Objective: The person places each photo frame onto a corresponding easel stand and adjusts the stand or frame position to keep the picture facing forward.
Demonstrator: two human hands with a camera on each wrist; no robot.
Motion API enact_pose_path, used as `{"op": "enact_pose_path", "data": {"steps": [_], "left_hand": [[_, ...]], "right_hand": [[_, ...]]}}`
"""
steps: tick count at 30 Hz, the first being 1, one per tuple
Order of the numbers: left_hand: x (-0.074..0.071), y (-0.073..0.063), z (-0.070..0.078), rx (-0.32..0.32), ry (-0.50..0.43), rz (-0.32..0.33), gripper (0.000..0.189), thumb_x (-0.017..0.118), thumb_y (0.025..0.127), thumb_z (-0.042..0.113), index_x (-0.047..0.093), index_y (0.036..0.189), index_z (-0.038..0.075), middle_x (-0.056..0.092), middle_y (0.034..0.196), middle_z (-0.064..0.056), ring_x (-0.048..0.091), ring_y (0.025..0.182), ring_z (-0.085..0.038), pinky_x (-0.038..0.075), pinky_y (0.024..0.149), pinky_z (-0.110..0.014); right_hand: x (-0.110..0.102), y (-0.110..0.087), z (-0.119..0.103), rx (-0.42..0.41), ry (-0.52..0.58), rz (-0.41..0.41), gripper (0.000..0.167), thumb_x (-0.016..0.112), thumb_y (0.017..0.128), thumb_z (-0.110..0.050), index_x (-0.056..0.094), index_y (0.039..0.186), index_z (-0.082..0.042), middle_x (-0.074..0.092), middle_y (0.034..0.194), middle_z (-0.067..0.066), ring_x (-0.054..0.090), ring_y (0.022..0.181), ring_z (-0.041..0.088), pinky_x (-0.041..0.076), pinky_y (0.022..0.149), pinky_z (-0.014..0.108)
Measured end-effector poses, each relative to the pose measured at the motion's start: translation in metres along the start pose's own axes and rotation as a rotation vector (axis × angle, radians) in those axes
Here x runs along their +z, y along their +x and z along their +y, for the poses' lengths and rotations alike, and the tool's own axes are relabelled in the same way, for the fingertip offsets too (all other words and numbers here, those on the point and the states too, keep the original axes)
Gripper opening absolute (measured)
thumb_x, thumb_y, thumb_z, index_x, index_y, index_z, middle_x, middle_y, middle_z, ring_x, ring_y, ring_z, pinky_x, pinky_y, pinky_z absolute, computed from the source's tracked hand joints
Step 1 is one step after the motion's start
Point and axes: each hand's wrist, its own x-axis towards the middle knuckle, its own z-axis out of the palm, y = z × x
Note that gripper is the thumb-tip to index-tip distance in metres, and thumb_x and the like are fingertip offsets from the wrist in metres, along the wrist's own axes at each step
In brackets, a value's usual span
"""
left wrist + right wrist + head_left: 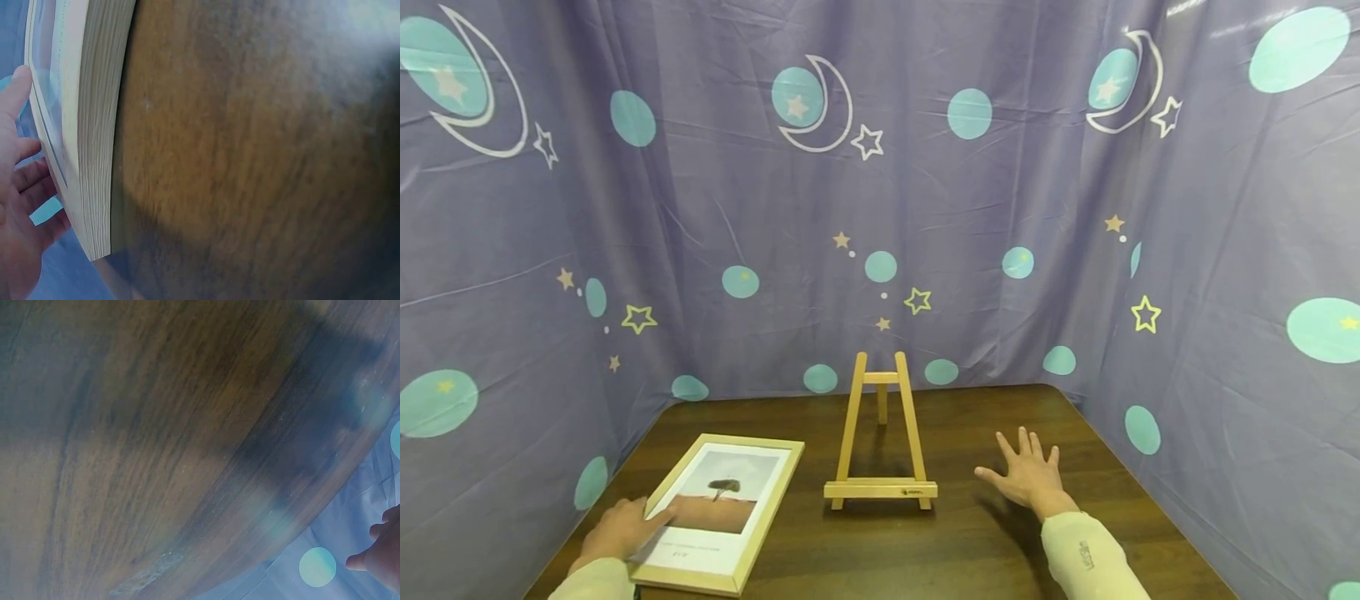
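Observation:
A picture frame (765, 517) with pale wood edges and a print of a tree lies at the left of the table. My left hand (619, 533) holds its left edge, the thumb over its face. In the left wrist view, the frame's side (100, 125) stands up close beside the left hand (19, 181), whose other fingers go to its far side. At the middle stands a small wooden easel (881, 490) with nothing on its ledge. To its right, my right hand (1028, 473) is spread over the table, holding nothing; the right wrist view catches part of the hand (382, 555).
The dark brown wooden table (970, 542) has rounded back corners. A purple-blue curtain (925, 200) with moons, stars and teal dots hangs around its back and both sides. The easel's rear leg (882, 404) stands near the table's back edge.

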Motion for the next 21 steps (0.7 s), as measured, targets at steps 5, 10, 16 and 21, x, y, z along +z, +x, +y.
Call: {"op": "enact_pose_path", "data": {"steps": [5, 10, 16, 21], "left_hand": [[0.0006, 0.0027, -0.0022, 0.021, 0.028, 0.041, 0.084, 0.048, 0.098, 0.059, 0.054, 0.118, -0.022, 0.054, 0.104, -0.038, 0.05, 0.102, -0.064, 0.047, 0.076, -0.07], [0.0004, 0.0026, -0.0034, -0.014, 0.001, 0.049, 0.068, 0.056, 0.096, 0.052, 0.061, 0.11, -0.015, 0.054, 0.101, -0.033, 0.05, 0.101, -0.061, 0.047, 0.075, -0.069], [0.0007, 0.0044, -0.0059, -0.077, -0.042, 0.015, 0.062, 0.059, 0.095, 0.048, 0.061, 0.108, -0.013, 0.054, 0.104, -0.036, 0.049, 0.103, -0.062, 0.048, 0.076, -0.067], [0.0021, 0.0049, -0.0086, -0.065, -0.046, 0.045, 0.042, 0.059, 0.095, 0.029, 0.061, 0.096, -0.013, 0.061, 0.095, -0.033, 0.058, 0.093, -0.056, 0.05, 0.076, -0.062]], "right_hand": [[-0.0008, -0.0019, -0.001, -0.001, 0.011, -0.01, 0.091, 0.05, 0.091, -0.07, 0.031, 0.156, -0.009, 0.013, 0.156, 0.036, 0.011, 0.143, 0.055, -0.003, 0.106, 0.076], [-0.0015, -0.0034, -0.0007, 0.001, 0.015, -0.01, 0.091, 0.05, 0.09, -0.071, 0.031, 0.156, -0.009, 0.014, 0.157, 0.035, 0.012, 0.143, 0.055, -0.003, 0.107, 0.076], [0.0003, -0.0042, 0.0022, -0.003, 0.015, -0.003, 0.092, 0.05, 0.09, -0.071, 0.032, 0.155, -0.008, 0.014, 0.156, 0.036, 0.012, 0.143, 0.056, -0.002, 0.107, 0.076], [-0.0009, -0.005, 0.0018, -0.006, 0.011, 0.004, 0.092, 0.05, 0.089, -0.072, 0.033, 0.154, -0.008, 0.014, 0.156, 0.037, 0.013, 0.142, 0.056, -0.001, 0.106, 0.077]]}}
